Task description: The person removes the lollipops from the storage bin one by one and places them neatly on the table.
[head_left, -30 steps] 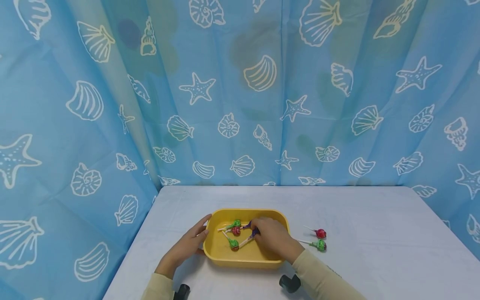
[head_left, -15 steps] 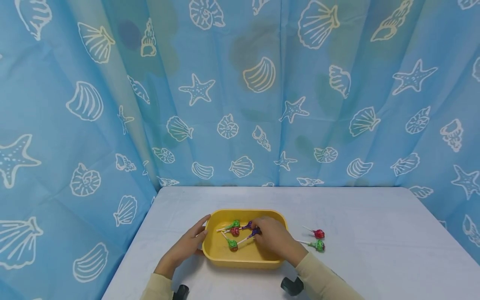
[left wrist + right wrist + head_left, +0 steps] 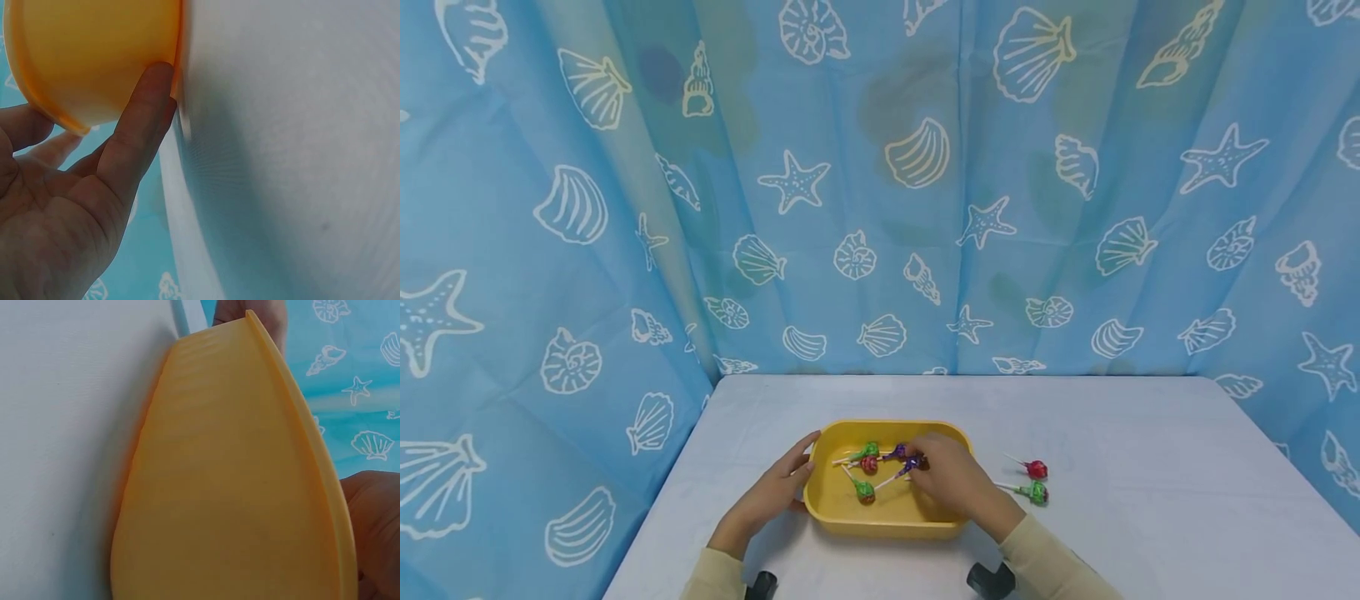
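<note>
In the head view a yellow tray (image 3: 887, 529) stands on the table with several wrapped lollipops inside. My left hand (image 3: 775, 492) rests against the tray's left end, its fingers stretched along the wall in the left wrist view. Inside the tray my right hand (image 3: 951, 475) has its fingertips at the head of a purple lollipop (image 3: 912, 465) and seems to pinch there; the hand itself covers the grip. Another purple lollipop (image 3: 895, 452) lies just behind. Left of these are green lollipops (image 3: 865, 492) and a red lollipop (image 3: 868, 464).
Right of the tray, a red lollipop (image 3: 1036, 469) and a green lollipop (image 3: 1037, 492) lie on the white tablecloth (image 3: 1135, 517). Blue curtains (image 3: 850, 167) with shell prints hang behind and at the sides. Tall tray walls (image 3: 231, 475) fill the right wrist view.
My right hand has shifted slightly to the right inside the tray, so more of the purple lollipops shows. The left hand stays at the tray's end.
</note>
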Motion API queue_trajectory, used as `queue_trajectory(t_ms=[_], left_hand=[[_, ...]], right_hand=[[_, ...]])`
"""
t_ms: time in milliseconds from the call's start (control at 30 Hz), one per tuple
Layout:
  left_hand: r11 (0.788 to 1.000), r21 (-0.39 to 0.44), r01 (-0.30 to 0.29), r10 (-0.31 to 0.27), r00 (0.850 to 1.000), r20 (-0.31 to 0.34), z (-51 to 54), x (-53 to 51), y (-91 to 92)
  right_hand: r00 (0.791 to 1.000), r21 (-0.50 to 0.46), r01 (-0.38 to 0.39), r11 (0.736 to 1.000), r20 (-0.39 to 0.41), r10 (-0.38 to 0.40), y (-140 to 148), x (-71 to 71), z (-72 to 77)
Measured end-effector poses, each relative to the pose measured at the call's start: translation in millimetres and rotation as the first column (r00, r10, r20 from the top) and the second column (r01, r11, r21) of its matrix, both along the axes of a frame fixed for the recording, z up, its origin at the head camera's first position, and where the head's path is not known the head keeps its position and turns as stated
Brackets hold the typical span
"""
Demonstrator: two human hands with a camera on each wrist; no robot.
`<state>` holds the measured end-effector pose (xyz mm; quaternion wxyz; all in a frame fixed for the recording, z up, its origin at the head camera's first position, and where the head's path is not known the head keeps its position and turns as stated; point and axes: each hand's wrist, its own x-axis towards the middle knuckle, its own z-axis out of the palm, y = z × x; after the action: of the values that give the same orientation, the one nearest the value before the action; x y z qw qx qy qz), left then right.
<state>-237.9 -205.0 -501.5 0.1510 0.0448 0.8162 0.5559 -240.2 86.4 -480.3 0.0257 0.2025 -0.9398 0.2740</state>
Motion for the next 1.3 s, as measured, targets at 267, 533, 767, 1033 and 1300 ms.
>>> queue_trajectory(t_ms=[267,533,767,1033,1300], left_hand=[[1.000,-0.007,0.005,-0.005,1.000,0.004,-0.9,-0.6,-0.2],[1.000,-0.001,0.002,-0.002,1.000,-0.002,1.3,0.7,0.6],[1.000,-0.003,-0.006,0.006,1.000,0.006,2.5,1.1,1.8],[1.000,0.005,-0.008,0.008,1.000,0.004,2.2,2.3,1.9],[1.000,-0.008,-0.001,0.001,1.000,-0.003,1.9,2.3,1.9]], right_hand=[[1.000,-0.031,0.016,0.999,-0.018,-0.017,3,6.0,3.0],[0.999,-0.025,0.007,1.000,-0.034,-0.007,5,11.1,6.5],[0.999,-0.028,0.019,0.999,-0.042,-0.020,12,15.9,9.1],[0.998,-0.062,0.024,0.998,-0.053,-0.028,18,21.3,17.3],[0.997,-0.079,0.025,0.997,-0.069,-0.031,23,23.6,15.4]])
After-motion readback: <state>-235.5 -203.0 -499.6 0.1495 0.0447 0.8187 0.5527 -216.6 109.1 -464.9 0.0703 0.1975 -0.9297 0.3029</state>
